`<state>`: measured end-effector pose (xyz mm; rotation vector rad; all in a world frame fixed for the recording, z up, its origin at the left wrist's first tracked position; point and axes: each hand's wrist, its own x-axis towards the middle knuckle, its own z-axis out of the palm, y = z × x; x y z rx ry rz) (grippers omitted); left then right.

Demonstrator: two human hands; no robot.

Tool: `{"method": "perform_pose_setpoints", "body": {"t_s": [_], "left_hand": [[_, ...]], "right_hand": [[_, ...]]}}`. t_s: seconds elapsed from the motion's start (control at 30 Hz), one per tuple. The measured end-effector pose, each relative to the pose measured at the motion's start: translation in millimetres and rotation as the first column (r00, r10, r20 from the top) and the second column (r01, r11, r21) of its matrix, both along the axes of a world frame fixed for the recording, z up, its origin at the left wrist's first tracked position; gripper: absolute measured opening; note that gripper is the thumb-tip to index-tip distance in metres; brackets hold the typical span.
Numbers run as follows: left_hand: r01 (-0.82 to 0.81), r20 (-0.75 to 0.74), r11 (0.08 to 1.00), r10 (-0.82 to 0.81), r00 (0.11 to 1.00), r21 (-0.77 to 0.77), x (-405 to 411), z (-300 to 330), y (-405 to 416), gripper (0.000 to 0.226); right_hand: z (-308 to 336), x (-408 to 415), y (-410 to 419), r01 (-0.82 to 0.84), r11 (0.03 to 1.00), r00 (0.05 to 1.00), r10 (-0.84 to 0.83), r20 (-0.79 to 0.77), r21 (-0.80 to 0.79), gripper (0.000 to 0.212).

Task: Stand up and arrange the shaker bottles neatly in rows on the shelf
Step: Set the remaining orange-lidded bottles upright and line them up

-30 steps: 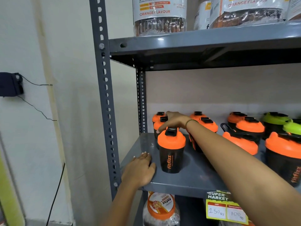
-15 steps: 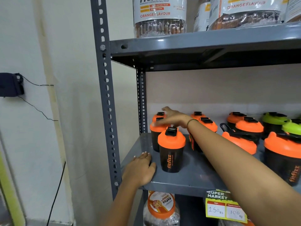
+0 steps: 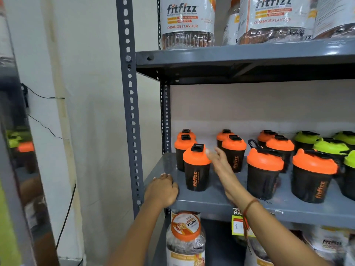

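Black shaker bottles with orange lids stand upright on the grey shelf. The front left bottle has two more behind it. Further right stand more orange-lidded bottles and green-lidded ones. My right hand hovers blurred with fingers spread, just right of the front left bottle, holding nothing. My left hand rests flat on the shelf's front left corner.
A perforated grey upright bounds the shelf on the left. Large fitfizz jars stand on the shelf above; another jar and a yellow price tag sit below. A mirror-like panel stands at far left.
My right hand has drawn back from the rear left bottles toward the front and now sits beside the front left bottle. The camera has moved closer. The left hand stays put.
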<state>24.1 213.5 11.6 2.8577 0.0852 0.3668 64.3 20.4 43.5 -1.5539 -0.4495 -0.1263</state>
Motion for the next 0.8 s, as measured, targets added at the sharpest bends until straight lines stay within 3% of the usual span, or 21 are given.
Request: {"method": "perform_pose_setpoints", "body": {"t_s": [0.17,0.23,0.33,0.8], "left_hand": [[-0.007,0.063,0.996,0.001,0.998,0.094,-20,-8,-3,0.054],[-0.011,0.091,0.993,0.0,0.996,0.118,-27,-15,-2,0.055],[-0.014,0.1,0.995,0.003,0.995,0.103,-36,-22,0,0.057],[-0.023,0.189,0.992,-0.002,0.982,0.127,-46,-33,-2,0.059]], "right_hand": [[-14,1,-3,-0.033,0.959,0.999,0.028,-0.022,-0.281,0.109],[-17,1,-3,0.007,0.947,1.0,-0.007,-0.002,-0.321,0.092],[-16,-1,1,-0.007,0.938,1.0,0.017,0.024,-0.347,0.073],[-14,-14,27,-0.104,0.937,0.993,0.118,0.024,-0.333,0.065]]}}
